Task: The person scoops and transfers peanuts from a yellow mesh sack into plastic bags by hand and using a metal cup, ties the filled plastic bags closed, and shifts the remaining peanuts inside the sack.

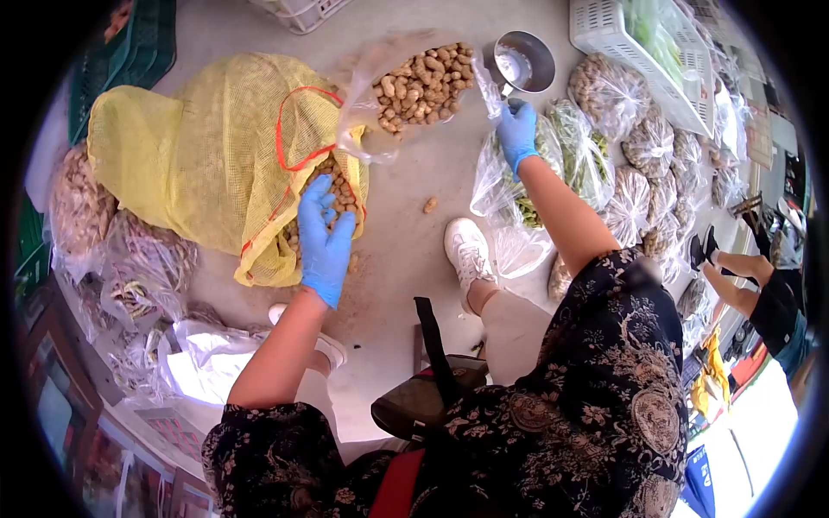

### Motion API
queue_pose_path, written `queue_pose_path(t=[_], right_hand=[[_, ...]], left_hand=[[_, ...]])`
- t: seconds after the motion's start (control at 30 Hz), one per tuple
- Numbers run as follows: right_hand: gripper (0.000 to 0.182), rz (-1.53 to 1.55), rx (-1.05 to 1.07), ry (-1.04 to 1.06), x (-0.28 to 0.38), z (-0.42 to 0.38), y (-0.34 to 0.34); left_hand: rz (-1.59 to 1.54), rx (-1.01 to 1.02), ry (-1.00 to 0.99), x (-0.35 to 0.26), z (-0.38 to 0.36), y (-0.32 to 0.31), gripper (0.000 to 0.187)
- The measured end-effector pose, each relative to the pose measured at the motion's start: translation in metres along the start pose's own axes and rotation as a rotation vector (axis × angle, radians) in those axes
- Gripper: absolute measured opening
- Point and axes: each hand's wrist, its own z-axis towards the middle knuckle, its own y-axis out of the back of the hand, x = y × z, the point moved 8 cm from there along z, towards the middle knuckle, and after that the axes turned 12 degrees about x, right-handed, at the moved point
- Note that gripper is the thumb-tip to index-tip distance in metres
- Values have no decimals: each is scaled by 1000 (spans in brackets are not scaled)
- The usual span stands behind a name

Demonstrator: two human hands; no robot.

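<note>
From my end I'm scanning the head view and finding no text, brand or number that I can read. White marks are showing on a blue sheet (696, 494) at the lower right, and reddish marks are running across a pale panel (177, 439) at the lower left; both are coming through too small and blurred.

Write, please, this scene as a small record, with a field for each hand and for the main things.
Left hand: blue-gloved, at the mouth of the yellow mesh sack
Right hand: blue-gloved, beside the metal pan and the clear bag; exact grip unclear
Yellow mesh sack: on the floor, peanuts showing at its mouth
Clear bag: holds peanuts
Loose peanut: on the floor, near a white shoe
</note>
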Motion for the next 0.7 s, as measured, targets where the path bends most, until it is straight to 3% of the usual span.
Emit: queue_pose_path(t=[0.03,0.1,0.2,0.27,0.33,0.4,0.47,0.53,0.57,0.6,0.63,0.67,0.7], right_hand=[[27,25,227,-36,15,-26,-17],[21,104,679,-29,65,-120,-66],[22,64,1444,5,135,-247,-150],[27,-30,1585,217,179,-288,-198],[35,-187,1564,271,188,-282,-273],[41,-296,1344,144,197,-242,-324],[42,-351,1107,451,240,-193,-353],[41,75,909,334,289,-153,-331],[40,76,722,425,302,-135,-325],[39,79,533,511,315,-123,-316],[37,263,541,519,319,-122,-316],[34,-83,609,511,338,-137,-307],[34,-344,644,659,324,-134,-333]], left_hand=[[81,145,85,40,-20,1,44],[-79,308,547,122,-74,14,33],[-218,26,717,159,-89,84,25],[-129,-112,557,168,-59,147,25],[-174,-427,243,122,-29,205,29],[-186,-542,37,88,-14,256,31],[-183,-669,-122,23,-16,281,31],[-110,-779,-201,-26,-29,282,30],[171,-861,-190,-44,-37,279,32],[271,-810,-186,-37,-37,271,34],[371,-758,-189,-15,-36,259,36],[542,-751,-222,-1,-35,237,35],[713,-754,-259,13,-35,215,34]])
